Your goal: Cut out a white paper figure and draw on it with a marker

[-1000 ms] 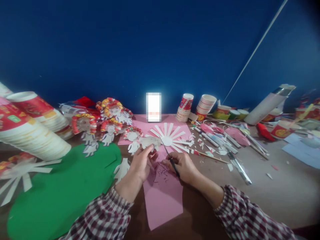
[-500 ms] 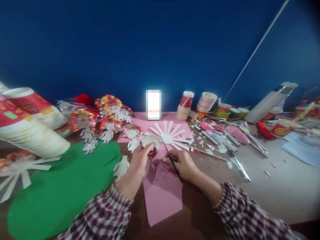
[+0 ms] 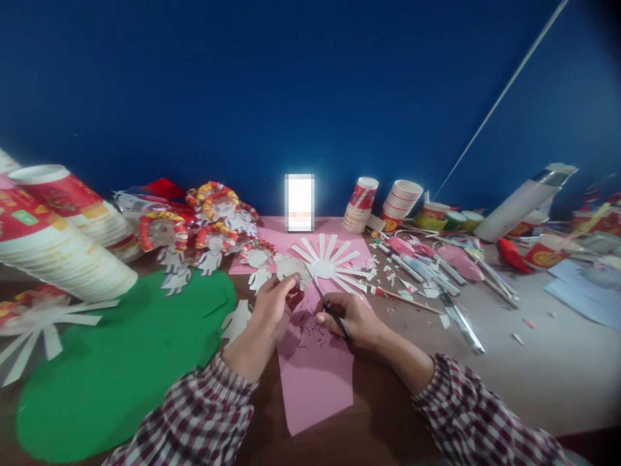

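Observation:
My left hand (image 3: 274,303) pinches a pale paper cutout (image 3: 290,266) between thumb and fingers; part of the cutout is hidden behind them. In my right hand (image 3: 354,317) is a pair of black-handled scissors (image 3: 334,315), its blades pointing up and left to the cutout's right edge. Beneath both hands lies a pink paper sheet (image 3: 317,388), strewn with small dark trimmings. A white paper figure (image 3: 237,320) rests beside my left wrist. Just beyond my hands, a cup cut into white strips (image 3: 324,268) is spread flat like a sun.
Left are stacked paper cups (image 3: 63,259), a green sheet (image 3: 126,369) and paper figures with red-yellow ring manes (image 3: 213,243). Two cup stacks (image 3: 359,204) stand at the back. Markers (image 3: 412,265), paper scraps and a silver pen (image 3: 463,320) lie to the right.
The scissors have shifted slightly down and right, and the cutout has turned a little in my left hand. Both hands keep their hold.

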Demonstrator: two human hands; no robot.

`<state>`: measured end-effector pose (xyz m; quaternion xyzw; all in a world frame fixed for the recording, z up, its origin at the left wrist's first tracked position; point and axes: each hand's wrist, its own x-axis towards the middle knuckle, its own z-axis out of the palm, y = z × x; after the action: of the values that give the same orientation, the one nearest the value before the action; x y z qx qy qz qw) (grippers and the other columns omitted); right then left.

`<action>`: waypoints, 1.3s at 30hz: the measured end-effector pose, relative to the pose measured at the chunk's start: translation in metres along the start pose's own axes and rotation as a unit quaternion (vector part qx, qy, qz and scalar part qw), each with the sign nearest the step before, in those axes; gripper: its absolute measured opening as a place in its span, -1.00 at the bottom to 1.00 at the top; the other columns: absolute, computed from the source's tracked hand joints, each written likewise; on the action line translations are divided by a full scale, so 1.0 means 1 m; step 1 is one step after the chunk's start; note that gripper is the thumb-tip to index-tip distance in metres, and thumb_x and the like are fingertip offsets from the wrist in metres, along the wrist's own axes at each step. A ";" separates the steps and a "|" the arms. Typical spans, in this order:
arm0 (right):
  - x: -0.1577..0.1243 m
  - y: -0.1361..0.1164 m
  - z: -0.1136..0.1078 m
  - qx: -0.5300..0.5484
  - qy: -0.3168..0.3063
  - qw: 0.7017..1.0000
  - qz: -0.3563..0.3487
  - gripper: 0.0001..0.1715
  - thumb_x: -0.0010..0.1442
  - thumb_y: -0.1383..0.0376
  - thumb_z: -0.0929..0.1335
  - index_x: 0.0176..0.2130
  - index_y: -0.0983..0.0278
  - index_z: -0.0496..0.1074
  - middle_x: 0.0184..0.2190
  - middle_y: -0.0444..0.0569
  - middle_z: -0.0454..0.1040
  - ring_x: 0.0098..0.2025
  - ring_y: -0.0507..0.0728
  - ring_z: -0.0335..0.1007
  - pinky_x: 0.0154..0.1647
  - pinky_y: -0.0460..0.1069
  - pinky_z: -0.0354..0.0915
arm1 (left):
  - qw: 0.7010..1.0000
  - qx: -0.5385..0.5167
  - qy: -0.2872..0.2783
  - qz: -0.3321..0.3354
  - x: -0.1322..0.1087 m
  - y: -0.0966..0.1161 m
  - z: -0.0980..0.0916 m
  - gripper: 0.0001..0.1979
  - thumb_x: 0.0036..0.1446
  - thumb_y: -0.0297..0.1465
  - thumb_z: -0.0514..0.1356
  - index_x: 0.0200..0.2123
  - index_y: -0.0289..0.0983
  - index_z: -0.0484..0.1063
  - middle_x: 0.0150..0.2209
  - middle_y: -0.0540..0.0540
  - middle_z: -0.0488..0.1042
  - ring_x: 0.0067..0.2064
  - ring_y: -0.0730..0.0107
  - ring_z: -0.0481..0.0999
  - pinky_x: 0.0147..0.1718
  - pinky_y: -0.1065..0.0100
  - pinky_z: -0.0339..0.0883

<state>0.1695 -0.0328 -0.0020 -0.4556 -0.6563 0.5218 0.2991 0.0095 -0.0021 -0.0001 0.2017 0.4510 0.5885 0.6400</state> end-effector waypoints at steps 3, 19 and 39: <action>0.000 0.002 -0.001 0.009 -0.012 1.000 0.006 -0.59 0.06 0.04 0.43 -0.34 0.36 0.42 -0.65 -0.23 0.18 -0.59 -0.06 0.04 -0.62 -0.16 -0.02 | 1.000 0.009 -0.005 -0.001 0.000 0.001 -0.001 -0.75 -0.29 -0.42 0.37 -0.52 -0.28 0.36 -0.55 0.07 0.39 -0.50 0.55 0.36 -0.45 0.46 0.27; 0.000 0.003 0.000 0.042 -0.006 0.999 0.029 -0.58 0.03 0.03 0.45 -0.34 0.34 0.40 -0.67 -0.24 0.19 -0.63 -0.05 0.08 -0.65 -0.17 0.03 | 0.999 0.039 0.003 0.025 0.001 0.004 0.000 -0.69 -0.31 -0.38 0.41 -0.47 -0.30 0.37 -0.53 0.07 0.40 -0.48 0.55 0.39 -0.46 0.47 0.32; -0.002 -0.003 0.001 0.027 0.007 0.999 0.031 -0.53 0.05 -0.02 0.42 -0.31 0.34 0.40 -0.65 -0.21 0.25 -0.63 -0.04 0.14 -0.63 -0.15 0.10 | 1.000 0.002 0.012 -0.013 -0.002 0.003 0.002 -0.75 -0.25 -0.48 0.37 -0.48 -0.29 0.35 -0.52 0.05 0.40 -0.51 0.55 0.39 -0.46 0.46 0.37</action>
<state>0.1680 -0.0351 0.0006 -0.4712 -0.6252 0.5452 0.2998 0.0095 -0.0030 0.0036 0.1898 0.4620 0.5815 0.6422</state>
